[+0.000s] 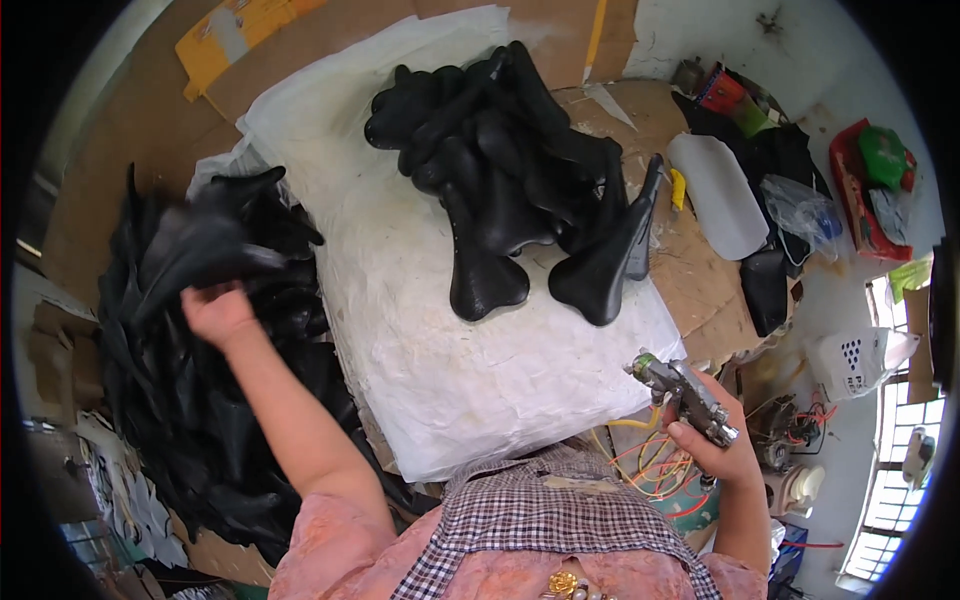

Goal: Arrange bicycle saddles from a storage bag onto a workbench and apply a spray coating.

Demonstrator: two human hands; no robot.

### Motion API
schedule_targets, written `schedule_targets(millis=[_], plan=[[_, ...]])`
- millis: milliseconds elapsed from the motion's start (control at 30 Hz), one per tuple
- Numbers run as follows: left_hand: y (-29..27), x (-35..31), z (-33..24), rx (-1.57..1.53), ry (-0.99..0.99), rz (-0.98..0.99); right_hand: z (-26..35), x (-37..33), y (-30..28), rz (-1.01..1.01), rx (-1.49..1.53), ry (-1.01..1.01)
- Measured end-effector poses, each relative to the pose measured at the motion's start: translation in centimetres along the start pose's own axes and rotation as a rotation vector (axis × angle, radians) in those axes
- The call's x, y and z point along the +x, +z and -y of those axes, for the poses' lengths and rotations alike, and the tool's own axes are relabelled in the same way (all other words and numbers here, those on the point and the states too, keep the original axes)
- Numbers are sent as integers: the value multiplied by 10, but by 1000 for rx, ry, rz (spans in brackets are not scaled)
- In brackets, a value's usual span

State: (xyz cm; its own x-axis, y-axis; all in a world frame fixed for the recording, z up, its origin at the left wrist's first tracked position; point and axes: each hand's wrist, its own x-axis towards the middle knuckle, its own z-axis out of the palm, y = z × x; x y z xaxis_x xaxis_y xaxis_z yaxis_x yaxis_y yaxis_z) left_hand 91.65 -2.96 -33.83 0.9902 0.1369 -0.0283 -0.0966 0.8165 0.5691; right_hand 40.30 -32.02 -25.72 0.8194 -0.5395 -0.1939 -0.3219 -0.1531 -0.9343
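Red tray (847, 212) w/ grn bundle (882, 157), wht bag (843, 362)

Pink sleeves (330, 535) — checked apron (560, 515) — gold flower ornament (563, 582)

Blk bike seat (192, 248) in L hand (217, 314): blurry, tilted, over big jumbled pile of blk seats (225, 440). More blk seats (492, 165) heaped on far part of white-covered counter (420, 400), 2 nearest w/ wide ends twd person. Spray gun (690, 398) in R hand (735, 455): silver, dirty, green bit on tip, tip twd far L, by counter's R edge.

A workshop: spray gun (697, 400), piled saddles (505, 185)
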Motion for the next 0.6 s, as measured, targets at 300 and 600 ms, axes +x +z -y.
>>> schedule_targets(millis=[300,600], plan=[[111,-86,207,786,-358,273,-34,17,-68,-46,40,-27],[106,-118,364,1446,-237,291,-40,250,-100,-50,310,-170]])
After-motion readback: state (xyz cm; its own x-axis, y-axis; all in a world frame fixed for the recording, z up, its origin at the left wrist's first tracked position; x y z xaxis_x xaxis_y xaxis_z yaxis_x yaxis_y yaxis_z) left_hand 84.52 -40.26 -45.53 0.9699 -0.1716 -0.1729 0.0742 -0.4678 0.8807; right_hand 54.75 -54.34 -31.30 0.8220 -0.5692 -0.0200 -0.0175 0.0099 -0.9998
